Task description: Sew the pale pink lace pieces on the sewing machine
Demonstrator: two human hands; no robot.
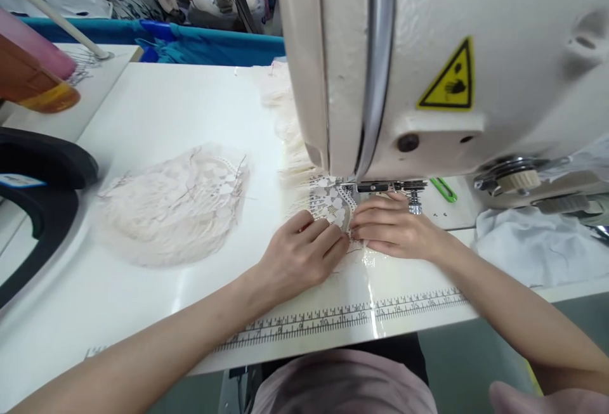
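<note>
A strip of pale lace fabric point(328, 201) with fringe lies under the head of the sewing machine point(428, 52), near its presser foot. My left hand point(307, 249) is closed with its fingers curled on the lace's near edge. Just right of it, my right hand point(394, 227) lies nearly flat, fingers stretched out and pressing on the lace beside the foot. The fingertips of both hands almost meet. Under the machine head, the needle is hidden from me. More of the fringed lace trails away behind the machine.
A pile of cream lace pieces point(176, 205) lies on the white table point(190, 103) at left. A black curved object point(42, 154) and thread cones point(38, 65) stand farther left. Green thread snips point(443, 189) and white cloth point(537, 246) are at right. A printed ruler point(342, 319) runs along the front edge.
</note>
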